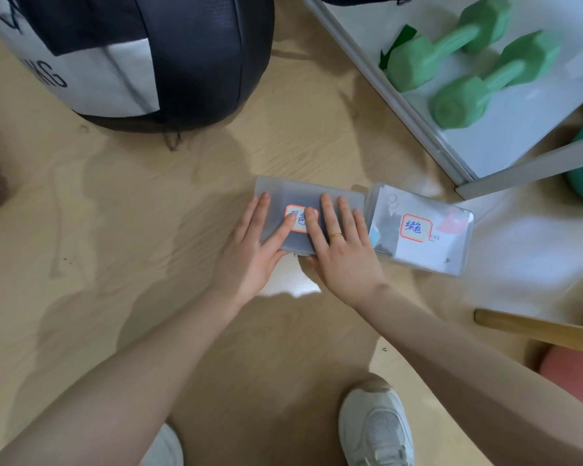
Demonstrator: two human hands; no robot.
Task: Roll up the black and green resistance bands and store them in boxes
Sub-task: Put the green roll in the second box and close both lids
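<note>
Both hands lie flat on the lid of the left box point(308, 215), the one with a red-edged label under the fingers. The left hand point(254, 245) has straight fingers spread over the near left part of the lid, and the right hand point(342, 245), with a gold ring point(335, 235) on one finger, presses beside it; neither grip is curled round anything, so both are released and pressing down. Whether the thumbs hook under the near edge cannot be told. The lid looks dark through the frosted plastic, which suggests the black band is already inside, and the press reads as snapping this box closed. Touching its right side lies the second box point(421, 235), also closed and labelled, with dark shapes and white paper showing through; whether the green band is in it cannot be told for certain. No loose band shows on the floor point(148, 230), so the task seems near its end, with only the closing left. Further out stand a large black and white bag point(142, 55) beyond the boxes, a white shelf point(505, 136) holding two green dumbbells point(468, 58), a wooden stick point(535, 329) at the right, and the person's white shoes point(374, 425) near the bottom edge. Nothing blocks the hands.
</note>
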